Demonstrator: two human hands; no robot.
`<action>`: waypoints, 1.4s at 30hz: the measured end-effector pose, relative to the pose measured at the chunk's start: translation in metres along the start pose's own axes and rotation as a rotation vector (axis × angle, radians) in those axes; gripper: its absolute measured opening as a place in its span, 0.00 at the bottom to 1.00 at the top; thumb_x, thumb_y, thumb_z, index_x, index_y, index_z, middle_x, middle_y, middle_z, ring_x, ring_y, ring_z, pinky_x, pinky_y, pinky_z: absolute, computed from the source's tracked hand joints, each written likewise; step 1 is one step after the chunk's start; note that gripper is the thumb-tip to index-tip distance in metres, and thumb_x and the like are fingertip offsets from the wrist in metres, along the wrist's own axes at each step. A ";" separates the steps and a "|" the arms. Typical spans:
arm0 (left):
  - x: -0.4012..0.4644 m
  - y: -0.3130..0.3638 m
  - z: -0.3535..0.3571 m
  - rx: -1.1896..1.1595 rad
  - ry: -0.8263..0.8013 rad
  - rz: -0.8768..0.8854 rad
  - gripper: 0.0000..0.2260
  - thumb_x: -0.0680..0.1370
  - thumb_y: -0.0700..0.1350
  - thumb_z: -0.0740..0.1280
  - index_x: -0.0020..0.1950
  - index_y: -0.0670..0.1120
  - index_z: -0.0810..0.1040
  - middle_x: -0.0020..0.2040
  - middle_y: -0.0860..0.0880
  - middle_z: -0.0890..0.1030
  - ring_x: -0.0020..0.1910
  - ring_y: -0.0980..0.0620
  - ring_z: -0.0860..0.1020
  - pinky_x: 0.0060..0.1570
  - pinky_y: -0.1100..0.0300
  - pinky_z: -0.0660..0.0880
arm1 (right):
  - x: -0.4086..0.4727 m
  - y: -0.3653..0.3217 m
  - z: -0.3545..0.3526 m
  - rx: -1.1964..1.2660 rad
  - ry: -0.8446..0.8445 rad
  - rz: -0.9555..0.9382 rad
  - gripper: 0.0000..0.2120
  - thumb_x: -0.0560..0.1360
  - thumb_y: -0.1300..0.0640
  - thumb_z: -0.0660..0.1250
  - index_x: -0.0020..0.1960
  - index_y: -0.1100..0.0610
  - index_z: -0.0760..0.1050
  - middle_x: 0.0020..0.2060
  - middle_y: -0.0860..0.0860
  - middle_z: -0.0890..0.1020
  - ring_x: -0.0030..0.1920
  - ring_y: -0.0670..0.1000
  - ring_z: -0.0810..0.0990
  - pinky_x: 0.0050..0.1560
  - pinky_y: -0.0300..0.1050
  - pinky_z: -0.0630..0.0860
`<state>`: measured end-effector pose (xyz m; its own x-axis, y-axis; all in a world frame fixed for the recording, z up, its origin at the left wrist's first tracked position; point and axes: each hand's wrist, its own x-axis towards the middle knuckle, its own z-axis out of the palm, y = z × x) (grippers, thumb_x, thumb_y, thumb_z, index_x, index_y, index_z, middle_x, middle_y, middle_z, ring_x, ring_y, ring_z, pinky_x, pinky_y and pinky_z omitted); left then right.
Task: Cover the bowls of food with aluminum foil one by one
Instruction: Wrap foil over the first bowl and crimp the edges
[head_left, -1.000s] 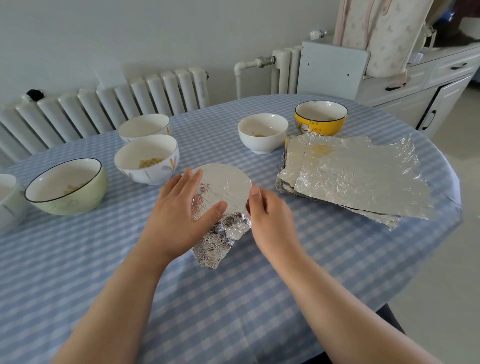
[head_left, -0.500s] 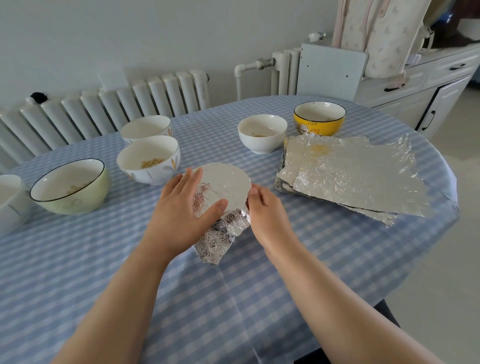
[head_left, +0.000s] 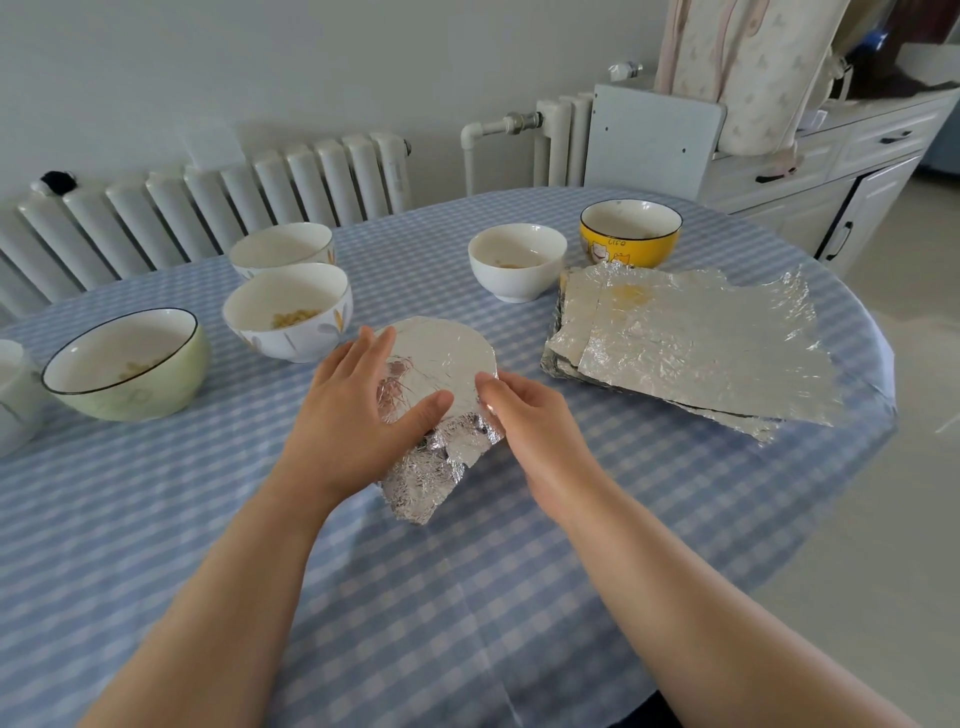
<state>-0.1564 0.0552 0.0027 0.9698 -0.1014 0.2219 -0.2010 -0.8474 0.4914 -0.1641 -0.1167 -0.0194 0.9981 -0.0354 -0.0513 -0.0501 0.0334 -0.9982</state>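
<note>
Open bowls on the left: a green bowl (head_left: 127, 364), a patterned white bowl (head_left: 288, 312) with a little food in it and another white bowl (head_left: 282, 249) behind it stand uncovered on the checked tablecloth (head_left: 208, 519); they wait their turn.
Left hand: the left hand (head_left: 353, 415) lies nearly flat, fingers straight, on the left side of the foil-covered bowl (head_left: 441, 358), thumb stretched across the foil top. It presses rather than grips.
Bowl in work: it stands near the table's middle, between the two hands, its top smooth and round, with crumpled foil hanging loose down the near side.
Right hand: the right hand (head_left: 524, 410) is at the bowl's right rim, fingers bent onto the foil edge; whether they pinch it or only push I cannot tell.
How to do it well: I judge the rim is being sealed. Keep the flat hand steady so the bowl does not slide, work the foil down round the rim bit by bit, and tuck the loose near flap under without tearing it.
Right side: a plain white bowl (head_left: 517, 260) and a yellow bowl (head_left: 630, 234) stand uncovered behind a stack of foil sheets (head_left: 691, 343).
</note>
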 end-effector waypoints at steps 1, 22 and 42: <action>0.000 0.000 -0.001 -0.003 -0.006 -0.013 0.52 0.62 0.78 0.53 0.79 0.50 0.56 0.80 0.50 0.56 0.78 0.52 0.50 0.75 0.52 0.52 | 0.003 -0.002 -0.003 -0.019 -0.004 0.021 0.15 0.77 0.52 0.63 0.43 0.64 0.77 0.31 0.52 0.71 0.35 0.48 0.68 0.43 0.45 0.65; -0.014 0.005 -0.006 0.237 0.064 -0.017 0.47 0.68 0.76 0.40 0.78 0.48 0.59 0.78 0.50 0.60 0.76 0.46 0.57 0.72 0.49 0.57 | 0.020 -0.014 -0.013 -0.156 0.126 -0.102 0.06 0.77 0.57 0.66 0.47 0.56 0.82 0.30 0.46 0.79 0.30 0.45 0.76 0.38 0.41 0.72; -0.002 -0.008 -0.014 -0.073 0.179 0.092 0.17 0.81 0.45 0.62 0.70 0.49 0.74 0.73 0.54 0.71 0.73 0.57 0.65 0.67 0.66 0.56 | 0.053 -0.042 0.006 -0.857 -0.236 -0.345 0.20 0.81 0.59 0.58 0.72 0.50 0.70 0.73 0.43 0.69 0.58 0.50 0.81 0.51 0.39 0.74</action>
<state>-0.1590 0.0695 0.0102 0.9081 -0.0770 0.4116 -0.3036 -0.7980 0.5206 -0.1089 -0.1142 0.0196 0.9400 0.2990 0.1643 0.3316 -0.6878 -0.6457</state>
